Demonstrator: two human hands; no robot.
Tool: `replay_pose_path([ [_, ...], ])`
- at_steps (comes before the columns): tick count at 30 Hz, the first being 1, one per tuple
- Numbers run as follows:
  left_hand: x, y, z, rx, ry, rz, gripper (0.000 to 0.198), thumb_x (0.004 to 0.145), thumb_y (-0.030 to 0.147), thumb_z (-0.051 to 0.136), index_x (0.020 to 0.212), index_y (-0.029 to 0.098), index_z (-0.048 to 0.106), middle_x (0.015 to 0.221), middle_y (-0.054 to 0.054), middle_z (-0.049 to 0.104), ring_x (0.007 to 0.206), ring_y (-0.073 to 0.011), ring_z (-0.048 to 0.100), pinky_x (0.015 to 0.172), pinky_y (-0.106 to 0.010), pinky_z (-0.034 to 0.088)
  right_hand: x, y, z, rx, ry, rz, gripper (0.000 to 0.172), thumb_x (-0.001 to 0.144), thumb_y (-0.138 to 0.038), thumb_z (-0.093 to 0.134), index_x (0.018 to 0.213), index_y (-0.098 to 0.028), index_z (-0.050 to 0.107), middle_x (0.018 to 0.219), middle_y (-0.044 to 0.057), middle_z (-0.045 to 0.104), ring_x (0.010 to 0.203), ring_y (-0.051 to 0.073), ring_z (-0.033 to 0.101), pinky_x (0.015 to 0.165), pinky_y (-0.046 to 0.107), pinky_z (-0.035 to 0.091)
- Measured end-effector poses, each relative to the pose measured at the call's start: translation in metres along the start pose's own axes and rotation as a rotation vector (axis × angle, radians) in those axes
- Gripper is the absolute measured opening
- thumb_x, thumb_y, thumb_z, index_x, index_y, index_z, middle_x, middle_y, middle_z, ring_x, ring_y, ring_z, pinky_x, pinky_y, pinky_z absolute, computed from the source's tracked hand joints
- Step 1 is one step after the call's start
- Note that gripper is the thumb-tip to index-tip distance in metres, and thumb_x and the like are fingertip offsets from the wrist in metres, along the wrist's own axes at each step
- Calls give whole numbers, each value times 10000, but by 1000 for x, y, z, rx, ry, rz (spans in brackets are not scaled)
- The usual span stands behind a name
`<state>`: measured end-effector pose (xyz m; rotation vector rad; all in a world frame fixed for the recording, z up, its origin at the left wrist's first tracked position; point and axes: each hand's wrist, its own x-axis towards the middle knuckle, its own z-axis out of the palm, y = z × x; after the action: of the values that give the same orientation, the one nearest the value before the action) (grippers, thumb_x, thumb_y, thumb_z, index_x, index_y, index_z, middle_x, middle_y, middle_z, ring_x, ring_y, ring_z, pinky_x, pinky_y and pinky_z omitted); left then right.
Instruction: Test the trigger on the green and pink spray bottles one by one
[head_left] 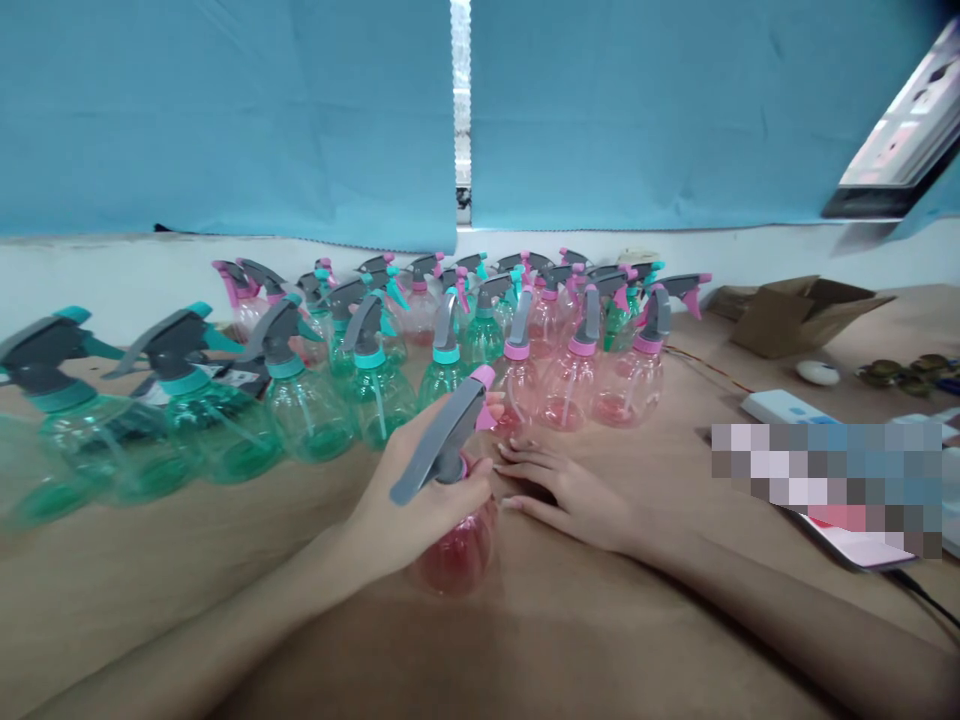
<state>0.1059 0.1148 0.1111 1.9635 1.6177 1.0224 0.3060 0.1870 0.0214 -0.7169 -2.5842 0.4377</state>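
My left hand (420, 485) is wrapped round the neck of a pink spray bottle (455, 555) with a grey head and pink nozzle and trigger. The bottle is clear pink and stands at the near middle of the table. Just right of it, my right hand (566, 490) lies flat on the tabletop with its fingers stretched out, holding nothing. Beyond my hands is a row of spray bottles: green ones, such as a green spray bottle (311, 410), to the left, and pink ones, such as a pink spray bottle (628, 388), to the right.
More green and pink spray bottles crowd behind the front row. At the right are an open cardboard box (787, 315), a white rounded object (817, 373), a white power strip (787, 408) and a phone (855, 540) on a cable. Blue curtains (225, 120) hang behind.
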Motion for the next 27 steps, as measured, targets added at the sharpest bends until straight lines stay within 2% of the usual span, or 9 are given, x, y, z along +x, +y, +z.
replay_pose_path([
  [3,1,2,0,-2,-25,16,199,766,298,530,931,215,604,695,16,599,643,-149,578,618,-264,489,0,-1,-2,-5,-3,13,463,902,-458,441,1270,-185,506,1347,86,486,1278,212,392,1063,420,321],
  [7,2,11,0,-53,21,53,443,746,254,518,1187,225,481,817,0,632,715,-160,621,665,-260,507,1,-2,-3,-5,0,-2,452,904,-448,441,1259,-178,515,1331,89,502,1280,217,389,1062,425,322],
  [13,2,17,-1,13,2,17,461,743,282,514,1195,200,476,688,12,629,656,-181,620,637,-274,517,1,-1,-2,-1,15,-9,451,899,-456,447,1262,-196,512,1329,87,504,1264,223,412,1046,436,345],
  [17,2,13,0,8,-17,0,452,742,277,510,1190,213,498,701,8,654,667,-184,629,631,-275,518,1,-2,-2,8,8,1,454,898,-457,446,1261,-192,515,1328,89,505,1268,227,405,1053,437,336],
  [21,2,4,0,-57,-103,3,401,746,291,543,1143,232,537,797,-1,678,731,-177,647,665,-264,520,1,-2,-3,15,4,1,445,898,-455,450,1264,-211,511,1321,78,514,1270,225,403,1054,442,332],
  [23,2,2,0,-89,-137,2,439,744,290,560,1178,242,513,856,-9,681,777,-179,650,694,-270,521,1,-2,-4,14,3,-2,445,899,-451,449,1265,-205,510,1319,80,515,1274,223,397,1060,436,324],
  [27,2,5,-2,-104,-145,1,525,755,285,539,1267,242,434,818,-5,665,774,-189,646,707,-300,524,2,-2,-3,3,7,3,451,903,-452,441,1261,-186,511,1324,87,511,1269,214,404,1061,416,324],
])
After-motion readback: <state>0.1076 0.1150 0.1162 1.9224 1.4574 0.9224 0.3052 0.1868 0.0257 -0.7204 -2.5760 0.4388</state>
